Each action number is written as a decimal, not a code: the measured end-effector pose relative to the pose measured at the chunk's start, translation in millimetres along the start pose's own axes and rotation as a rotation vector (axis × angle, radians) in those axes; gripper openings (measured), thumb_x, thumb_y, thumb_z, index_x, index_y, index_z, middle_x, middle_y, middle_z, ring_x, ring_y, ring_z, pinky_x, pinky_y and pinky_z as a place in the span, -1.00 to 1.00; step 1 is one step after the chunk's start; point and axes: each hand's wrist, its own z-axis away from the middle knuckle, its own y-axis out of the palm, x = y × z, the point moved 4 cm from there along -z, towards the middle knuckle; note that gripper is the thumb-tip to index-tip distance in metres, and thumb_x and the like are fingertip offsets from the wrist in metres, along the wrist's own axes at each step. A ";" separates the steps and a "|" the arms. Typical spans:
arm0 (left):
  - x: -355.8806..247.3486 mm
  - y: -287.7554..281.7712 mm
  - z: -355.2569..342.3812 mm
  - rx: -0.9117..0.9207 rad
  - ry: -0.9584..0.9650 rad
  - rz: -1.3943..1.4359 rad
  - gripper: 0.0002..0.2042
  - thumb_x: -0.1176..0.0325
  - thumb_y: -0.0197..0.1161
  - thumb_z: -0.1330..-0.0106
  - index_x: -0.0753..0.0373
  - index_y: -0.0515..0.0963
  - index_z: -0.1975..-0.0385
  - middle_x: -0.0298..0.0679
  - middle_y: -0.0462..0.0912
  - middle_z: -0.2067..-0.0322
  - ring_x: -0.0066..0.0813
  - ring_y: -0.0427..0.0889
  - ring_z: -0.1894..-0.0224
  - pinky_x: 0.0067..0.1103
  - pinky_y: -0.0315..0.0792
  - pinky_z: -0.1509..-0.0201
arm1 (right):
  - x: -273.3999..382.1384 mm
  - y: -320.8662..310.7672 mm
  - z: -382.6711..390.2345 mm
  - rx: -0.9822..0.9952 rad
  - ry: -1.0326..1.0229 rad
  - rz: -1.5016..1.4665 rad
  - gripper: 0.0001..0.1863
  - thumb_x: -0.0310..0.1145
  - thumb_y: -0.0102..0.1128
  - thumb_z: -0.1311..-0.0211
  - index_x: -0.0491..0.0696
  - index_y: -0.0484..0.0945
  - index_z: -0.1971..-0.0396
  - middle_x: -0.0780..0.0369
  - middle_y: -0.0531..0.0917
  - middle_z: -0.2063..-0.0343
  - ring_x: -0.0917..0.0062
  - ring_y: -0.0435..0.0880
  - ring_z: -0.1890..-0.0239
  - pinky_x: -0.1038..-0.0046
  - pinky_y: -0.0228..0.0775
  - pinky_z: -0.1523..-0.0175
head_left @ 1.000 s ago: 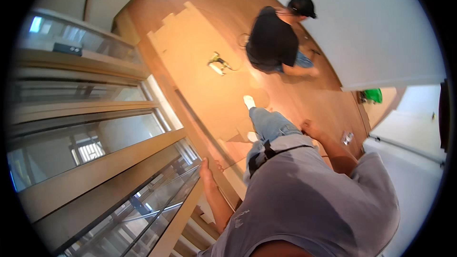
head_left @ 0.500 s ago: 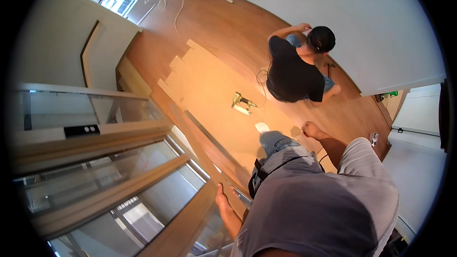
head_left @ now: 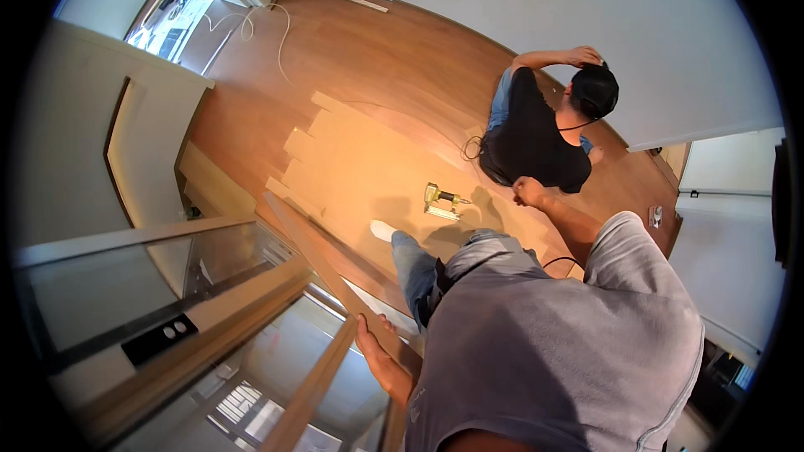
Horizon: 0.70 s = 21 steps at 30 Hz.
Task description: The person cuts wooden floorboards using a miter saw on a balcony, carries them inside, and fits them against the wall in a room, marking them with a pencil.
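Your left hand (head_left: 378, 351) is closed around the near end of a long plank (head_left: 322, 264), which slants from the glass door (head_left: 193, 285) toward you. Your right hand (head_left: 528, 191) hangs empty, loosely curled. The plank looks stiff and light but awkward; hold it nearer the middle.

The floor (head_left: 377, 84) is warm brown wood, the plank (head_left: 335, 276) a matching tan. The nail gun (head_left: 441, 199) is yellow-green. The wall (head_left: 586, 0) is pale grey.

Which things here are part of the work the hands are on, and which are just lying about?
In hand:
- long wooden plank, gripped by the left hand
- right hand, free

Lying about:
- yellow nail gun
- white cable
- kneeling co-worker
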 end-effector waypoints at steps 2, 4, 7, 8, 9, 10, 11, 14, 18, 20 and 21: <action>-52.1 -2.0 -43.8 0.019 0.039 -0.106 -0.50 -0.12 0.03 -0.49 0.32 0.46 0.24 -0.13 0.54 0.49 -0.30 0.48 0.53 -0.41 0.44 0.45 | -13.9 18.6 -7.1 0.160 -0.017 0.343 -0.82 -0.38 0.15 -0.37 -0.20 0.58 0.20 0.10 0.74 0.44 0.43 0.77 0.41 0.38 0.65 0.34; -84.2 11.2 -87.9 0.090 -0.124 -0.044 -0.47 -0.15 0.02 -0.48 0.33 0.46 0.23 -0.14 0.51 0.46 -0.30 0.48 0.51 -0.41 0.44 0.45 | -80.1 0.3 -6.3 0.319 -0.091 0.779 -0.82 -0.41 0.18 -0.32 -0.23 0.59 0.23 0.05 0.75 0.41 0.38 0.78 0.41 0.31 0.65 0.35; -166.6 4.9 -147.0 0.132 -0.079 -0.021 -0.45 -0.18 -0.09 -0.52 0.31 0.45 0.26 -0.13 0.49 0.43 -0.27 0.47 0.49 -0.38 0.45 0.45 | -25.1 64.8 -13.9 0.298 -0.164 0.540 -0.82 -0.42 0.17 -0.32 -0.24 0.61 0.26 0.04 0.75 0.41 0.37 0.77 0.43 0.33 0.62 0.37; -194.4 -3.8 -168.1 0.145 -0.076 -0.049 -0.45 -0.17 -0.10 -0.53 0.32 0.44 0.25 -0.12 0.49 0.44 -0.26 0.46 0.50 -0.37 0.45 0.45 | 35.4 97.3 -7.8 0.259 -0.151 0.339 -0.81 -0.41 0.16 -0.34 -0.24 0.60 0.26 0.05 0.75 0.41 0.39 0.76 0.44 0.35 0.61 0.37; -222.3 -8.9 -188.3 0.164 -0.090 -0.076 -0.44 -0.17 -0.12 -0.53 0.33 0.44 0.25 -0.12 0.48 0.45 -0.25 0.46 0.51 -0.36 0.45 0.45 | 100.9 122.7 6.6 0.157 0.010 0.104 -0.80 -0.39 0.14 -0.36 -0.24 0.60 0.24 0.07 0.75 0.42 0.41 0.75 0.45 0.38 0.59 0.37; -245.9 11.0 -199.1 0.143 -0.095 -0.105 -0.45 -0.15 -0.13 -0.54 0.34 0.43 0.23 -0.11 0.48 0.46 -0.25 0.46 0.53 -0.36 0.45 0.45 | 135.3 129.3 12.8 0.098 -0.002 0.043 -0.79 -0.37 0.13 -0.38 -0.23 0.60 0.21 0.09 0.75 0.43 0.43 0.74 0.45 0.40 0.59 0.35; -264.6 18.8 -214.6 0.158 -0.121 -0.096 -0.45 -0.15 -0.13 -0.54 0.34 0.42 0.23 -0.10 0.48 0.46 -0.25 0.46 0.53 -0.36 0.45 0.45 | 165.0 135.4 16.4 0.040 -0.014 -0.021 -0.77 -0.34 0.12 -0.40 -0.21 0.59 0.18 0.11 0.75 0.43 0.45 0.73 0.46 0.41 0.59 0.33; -327.0 41.5 -263.8 0.255 -0.150 -0.093 -0.48 -0.13 -0.10 -0.54 0.32 0.40 0.14 -0.10 0.48 0.43 -0.26 0.46 0.49 -0.37 0.45 0.43 | 252.3 166.5 5.6 -0.002 -0.102 -0.046 -0.75 -0.30 0.13 -0.39 -0.17 0.58 0.12 0.14 0.75 0.38 0.47 0.73 0.40 0.40 0.60 0.24; -391.1 86.2 -311.8 0.287 -0.154 -0.143 -0.53 -0.11 -0.06 -0.54 0.23 0.38 -0.02 -0.13 0.48 0.35 -0.28 0.45 0.42 -0.38 0.44 0.39 | 292.5 185.6 -37.2 -0.062 -0.021 0.033 -0.73 -0.33 0.13 -0.29 -0.19 0.66 0.19 0.08 0.76 0.35 0.37 0.76 0.43 0.37 0.57 0.29; -427.3 122.4 -326.6 0.267 -0.160 -0.171 -0.54 -0.10 -0.06 -0.55 0.23 0.38 -0.01 -0.12 0.48 0.35 -0.28 0.45 0.42 -0.38 0.43 0.39 | 296.1 192.2 -77.3 0.032 0.083 -0.021 -0.73 -0.31 0.17 -0.27 -0.19 0.67 0.19 0.09 0.76 0.40 0.34 0.76 0.44 0.36 0.56 0.31; -445.7 139.3 -336.7 0.255 -0.162 -0.185 -0.55 -0.10 -0.06 -0.55 0.23 0.37 -0.01 -0.12 0.48 0.35 -0.28 0.45 0.42 -0.38 0.43 0.39 | 296.9 196.4 -97.9 0.082 0.133 -0.050 -0.72 -0.30 0.19 -0.26 -0.19 0.68 0.19 0.10 0.76 0.42 0.33 0.76 0.45 0.36 0.56 0.32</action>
